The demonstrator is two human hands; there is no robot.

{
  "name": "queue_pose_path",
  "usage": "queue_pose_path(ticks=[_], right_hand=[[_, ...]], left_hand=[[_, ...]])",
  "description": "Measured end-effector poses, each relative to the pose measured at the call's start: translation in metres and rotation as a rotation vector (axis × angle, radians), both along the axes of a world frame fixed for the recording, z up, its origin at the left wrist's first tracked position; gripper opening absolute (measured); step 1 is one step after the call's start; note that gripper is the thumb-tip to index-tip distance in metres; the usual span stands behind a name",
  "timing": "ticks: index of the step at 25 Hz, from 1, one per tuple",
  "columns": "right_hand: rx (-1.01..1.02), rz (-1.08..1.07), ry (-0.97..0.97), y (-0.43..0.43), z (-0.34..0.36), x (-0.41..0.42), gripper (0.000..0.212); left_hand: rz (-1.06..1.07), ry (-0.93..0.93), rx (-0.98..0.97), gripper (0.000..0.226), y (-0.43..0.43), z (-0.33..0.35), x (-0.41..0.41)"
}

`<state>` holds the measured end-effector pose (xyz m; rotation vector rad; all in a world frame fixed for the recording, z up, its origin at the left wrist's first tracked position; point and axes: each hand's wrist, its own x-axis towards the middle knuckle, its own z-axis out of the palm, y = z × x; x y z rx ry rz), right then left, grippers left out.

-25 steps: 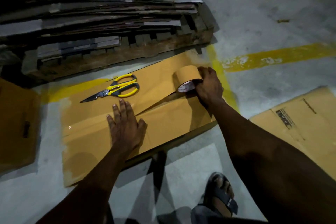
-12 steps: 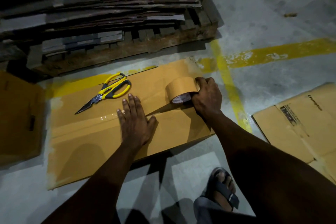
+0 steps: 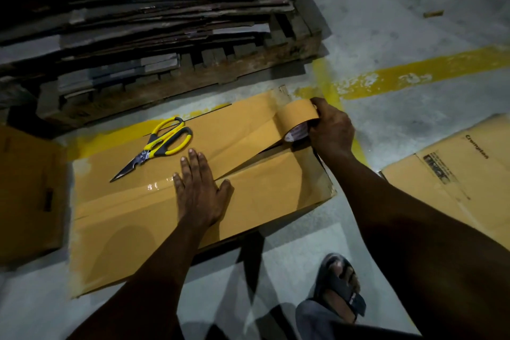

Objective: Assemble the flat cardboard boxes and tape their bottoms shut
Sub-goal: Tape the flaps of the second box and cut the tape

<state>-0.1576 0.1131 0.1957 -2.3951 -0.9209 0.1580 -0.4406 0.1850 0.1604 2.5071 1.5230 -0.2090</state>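
Left hand [image 3: 200, 193] flat, fingers straight, pressing the seam midway along the cardboard box [image 3: 124, 229] on the floor; right hand [image 3: 331, 132] grips the tape roll [image 3: 296, 121] at its right end (seam runs lengthwise, so right's nearer the edge). Scissors [image 3: 162, 143] lie just beyond.

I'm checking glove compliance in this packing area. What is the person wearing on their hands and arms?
Nothing that shows. The left hand and right hand are bare: no gloves and no rings in view. The left forearm and right forearm are uncovered up to the picture's edge, with no sleeve, watch or wristband visible. The light is dim, so small details could be missed.
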Motion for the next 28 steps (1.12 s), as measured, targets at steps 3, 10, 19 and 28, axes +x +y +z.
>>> queue_pose_path(ticks=[3, 10, 19, 28], right_hand=[[0.052, -0.010, 0.216, 0.003, -0.009, 0.000, 0.047], [0.168, -0.063, 0.195, 0.004, -0.009, 0.016, 0.050], [-0.013, -0.121, -0.044, -0.005, -0.006, 0.023, 0.055], [-0.150, -0.267, 0.046, -0.020, -0.033, 0.033, 0.048]], left_hand=[[0.024, 0.015, 0.015, 0.086, -0.002, 0.001, 0.003], [-0.056, 0.011, 0.002, 0.085, -0.010, -0.001, 0.046], [-0.066, -0.001, 0.018, 0.087, -0.012, 0.001, 0.044], [-0.046, 0.014, 0.040, 0.086, -0.013, 0.001, 0.048]])
